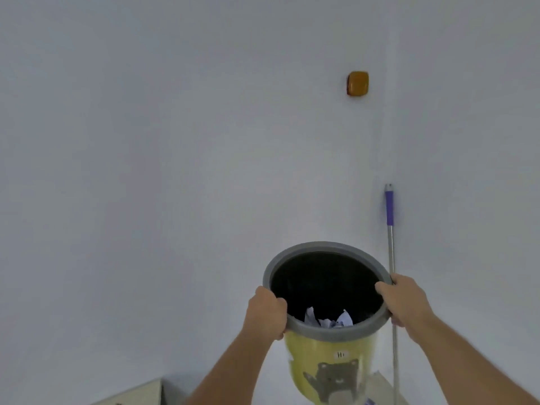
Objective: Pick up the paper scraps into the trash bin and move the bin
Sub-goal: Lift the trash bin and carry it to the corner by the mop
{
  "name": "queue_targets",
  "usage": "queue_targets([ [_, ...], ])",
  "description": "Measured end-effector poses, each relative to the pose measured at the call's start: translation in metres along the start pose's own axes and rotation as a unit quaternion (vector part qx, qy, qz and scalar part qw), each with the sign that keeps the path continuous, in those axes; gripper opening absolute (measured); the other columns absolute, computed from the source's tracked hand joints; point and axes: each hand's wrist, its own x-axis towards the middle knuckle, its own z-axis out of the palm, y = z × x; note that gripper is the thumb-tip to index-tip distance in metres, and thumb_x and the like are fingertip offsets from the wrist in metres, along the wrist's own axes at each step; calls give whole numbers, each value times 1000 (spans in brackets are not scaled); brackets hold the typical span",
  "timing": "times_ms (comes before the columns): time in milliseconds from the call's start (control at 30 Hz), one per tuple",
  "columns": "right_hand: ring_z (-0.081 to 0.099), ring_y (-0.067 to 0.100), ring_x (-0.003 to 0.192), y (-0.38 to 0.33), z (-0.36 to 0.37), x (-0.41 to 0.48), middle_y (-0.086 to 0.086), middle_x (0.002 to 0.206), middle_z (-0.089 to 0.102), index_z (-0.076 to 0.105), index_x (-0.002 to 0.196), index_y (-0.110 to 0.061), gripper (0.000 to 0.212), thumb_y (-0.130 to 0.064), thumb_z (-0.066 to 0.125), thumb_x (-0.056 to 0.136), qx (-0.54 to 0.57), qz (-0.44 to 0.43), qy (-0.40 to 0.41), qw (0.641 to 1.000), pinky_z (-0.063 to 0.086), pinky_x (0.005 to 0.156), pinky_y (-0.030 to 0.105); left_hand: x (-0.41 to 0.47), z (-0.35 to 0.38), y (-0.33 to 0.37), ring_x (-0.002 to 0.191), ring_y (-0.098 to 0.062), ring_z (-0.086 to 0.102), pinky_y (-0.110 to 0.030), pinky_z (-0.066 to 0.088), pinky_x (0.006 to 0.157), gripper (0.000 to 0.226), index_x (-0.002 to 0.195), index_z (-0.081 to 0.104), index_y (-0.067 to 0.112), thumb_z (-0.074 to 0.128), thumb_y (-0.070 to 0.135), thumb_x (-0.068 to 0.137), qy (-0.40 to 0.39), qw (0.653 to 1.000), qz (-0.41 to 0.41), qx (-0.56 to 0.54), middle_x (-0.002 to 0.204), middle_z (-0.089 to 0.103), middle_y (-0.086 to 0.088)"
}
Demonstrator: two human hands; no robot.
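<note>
A person is holding up a round yellow plastic trash bin with a grey rim (pixel 327 333) in front of a plain white wall (pixel 175 141), both bare forearms reaching forward. The left hand (pixel 267 312) is gripping the near-left part of the rim, fingers curled over its edge. The right hand (pixel 404 301) is clamping the right side of the rim, thumb hooked inside. The bin is tilting toward the viewer, showing a dark interior with crumpled white paper scraps (pixel 328 318) lying at the bottom. A grey bear drawing (pixel 333 378) is showing on the yellow side. Just right of the bin, a metal pole with a purple grip (pixel 390 229) is standing in the corner, its lower part passing behind the right hand. A small orange square fixture (pixel 357 83) is sitting higher on the wall. The bin's base is cut off.
</note>
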Motion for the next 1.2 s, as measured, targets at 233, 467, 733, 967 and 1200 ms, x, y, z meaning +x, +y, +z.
queue_targets([
  [233, 43, 17, 43, -47, -44, -4, 14, 68, 53, 61, 92, -7, 9, -13, 55, 89, 47, 4, -11, 999, 39, 37, 21, -12, -38, 67, 49, -18, 56, -25, 47, 36, 36, 121, 48, -2, 47, 14, 89, 26, 997, 68, -5, 79, 58, -13],
  [467, 44, 13, 35, -47, -74, 11, 11, 62, 52, 59, 94, -5, 10, -13, 54, 91, 22, -7, -38, 999, 39, 35, 19, -11, -18, 79, 53, -20, 57, -28, 56, 56, 9, 91, 55, 10, 47, 12, 93, 5, 998, 50, -31, 69, 59, -10],
  [733, 46, 11, 34, -36, -96, 58, 10, 62, 54, 58, 95, -6, 10, -14, 51, 93, 7, -20, -57, 998, 40, 35, 19, 15, 29, 95, 54, -18, 52, -23, 48, 49, 9, 95, 54, 11, 45, 10, 94, -4, 996, 36, -81, 75, 57, -12],
  [967, 47, 14, 35, -18, -99, 111, 10, 61, 55, 58, 98, -5, 11, -13, 51, 93, 7, -8, -58, 998, 38, 33, 17, 54, 67, 114, 51, -15, 53, -21, 50, 49, 11, 88, 49, 18, 43, 12, 94, -6, 997, 36, -68, 74, 59, -10],
  [1200, 48, 13, 37, -15, -76, 167, 10, 61, 55, 58, 98, -5, 12, -14, 52, 94, -5, 0, -52, 999, 40, 34, 19, 116, 84, 121, 51, -15, 52, -21, 47, 46, 9, 91, 51, 15, 43, 11, 94, -32, 997, 45, -59, 75, 59, -11],
])
